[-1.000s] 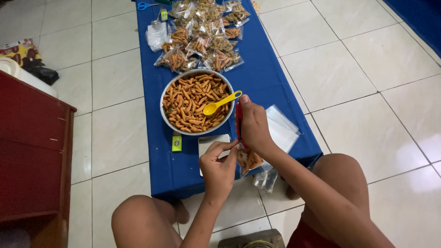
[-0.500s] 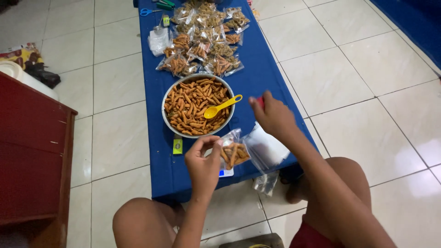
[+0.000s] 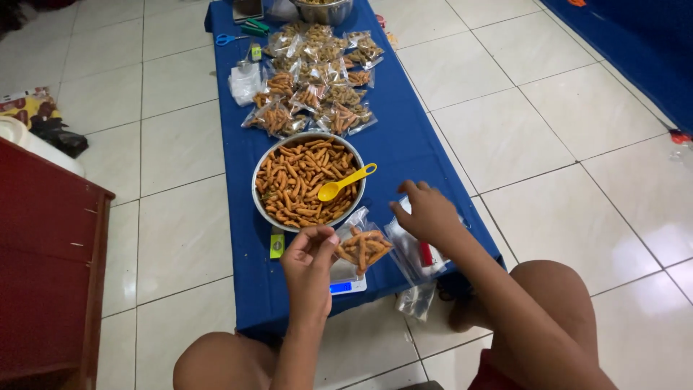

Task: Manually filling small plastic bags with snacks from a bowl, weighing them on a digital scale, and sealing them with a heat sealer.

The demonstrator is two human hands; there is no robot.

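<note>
At lower centre, the left hand [image 3: 309, 261] pinches a filled snack bag [image 3: 363, 248] over the small scale [image 3: 348, 282]; the right hand [image 3: 427, 214], fingers loosely curled and empty, hovers over clear empty bags [image 3: 411, 253].

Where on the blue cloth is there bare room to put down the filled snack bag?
Bare blue cloth lies right of the metal bowl and right of the pile of filled bags. A narrow strip runs left of the bowl. Crowded: the near edge, with the left hand, snack bag, scale and empty bags under the right hand.
</note>
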